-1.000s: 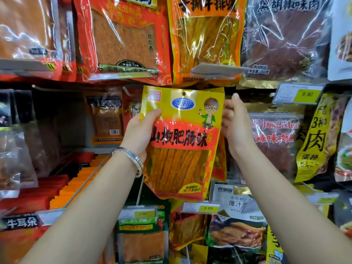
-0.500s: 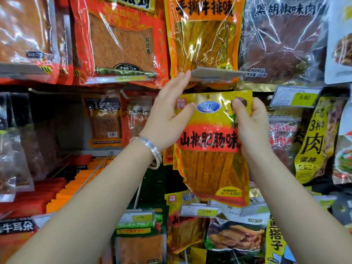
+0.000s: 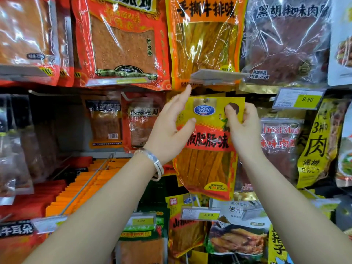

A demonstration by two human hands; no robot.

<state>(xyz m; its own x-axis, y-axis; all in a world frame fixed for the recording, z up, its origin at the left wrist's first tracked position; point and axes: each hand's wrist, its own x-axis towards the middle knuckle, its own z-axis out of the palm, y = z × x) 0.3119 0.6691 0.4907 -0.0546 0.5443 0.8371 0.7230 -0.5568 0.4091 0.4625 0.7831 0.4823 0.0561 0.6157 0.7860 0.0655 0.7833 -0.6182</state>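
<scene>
A yellow and red snack packet [image 3: 207, 164] with brown strips showing through its window hangs upright in front of the shelf. My left hand [image 3: 169, 130], with a silver bracelet on the wrist, holds its left edge. The thumb lies on the front and the fingers stretch up toward a grey label holder [image 3: 217, 77]. My right hand [image 3: 242, 128] pinches the packet's upper right corner with curled fingers. The hanging hole [image 3: 205, 101] at the packet's top sits just below the label holder.
Rows of hanging snack packets fill the display: red ones [image 3: 122, 40] upper left, an orange one [image 3: 205, 35] right above, dark meat packets [image 3: 285, 39] upper right. Yellow price tags [image 3: 306, 100] stick out on hooks. A bare metal hook rod [image 3: 87, 187] juts out lower left.
Both hands have carried the packet to the right and slightly upward, toward the grey label holder. My left hand shifted from gripping the packet's side to reaching up along its left edge.
</scene>
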